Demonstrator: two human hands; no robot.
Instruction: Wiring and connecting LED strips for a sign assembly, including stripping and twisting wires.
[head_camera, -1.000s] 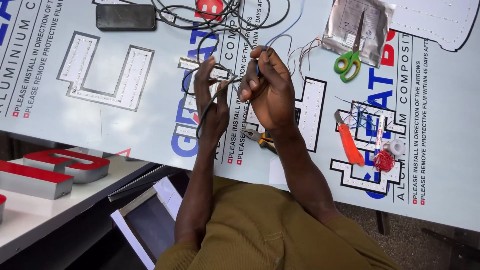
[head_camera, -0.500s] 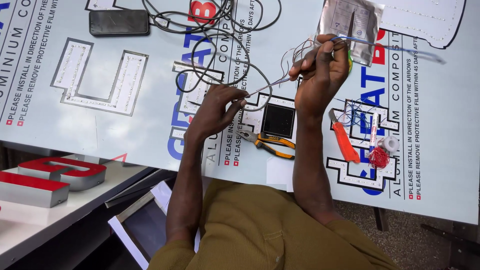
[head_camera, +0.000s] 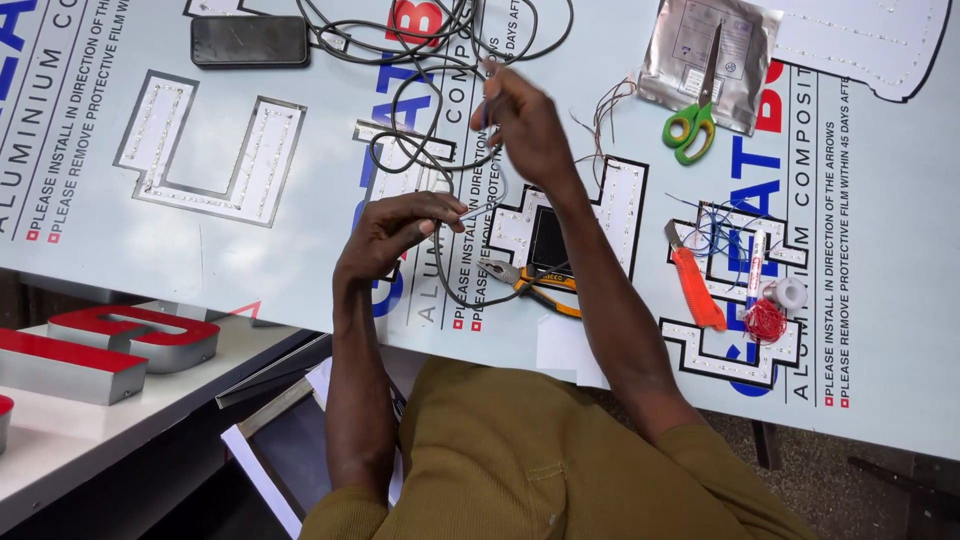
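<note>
My left hand (head_camera: 398, 236) is over the printed white panel (head_camera: 880, 300), with its fingertips pinched on a thin grey wire (head_camera: 462, 212). My right hand (head_camera: 527, 128) is raised above it and blurred, and it grips the upper end of the same wire near a tangle of black cable (head_camera: 420, 60). The wire runs in a loop between the two hands. Orange-handled pliers (head_camera: 530, 285) lie just below the hands, beside a small black module (head_camera: 548, 240) that sits in a letter-shaped LED tray (head_camera: 625, 200).
Green-handled scissors (head_camera: 690, 122) rest on a silver foil bag (head_camera: 712, 50) at top right. An orange utility knife (head_camera: 696, 288), a marker (head_camera: 757, 262), a white tape roll (head_camera: 790, 293) and a red wire coil (head_camera: 765, 321) lie right. A dark phone (head_camera: 250, 41) sits top left, red channel letters (head_camera: 130, 336) lower left.
My right hand has swung from near the foil bag at upper right back left to above the panel's centre, still holding the wire. My left hand stayed nearly in place.
</note>
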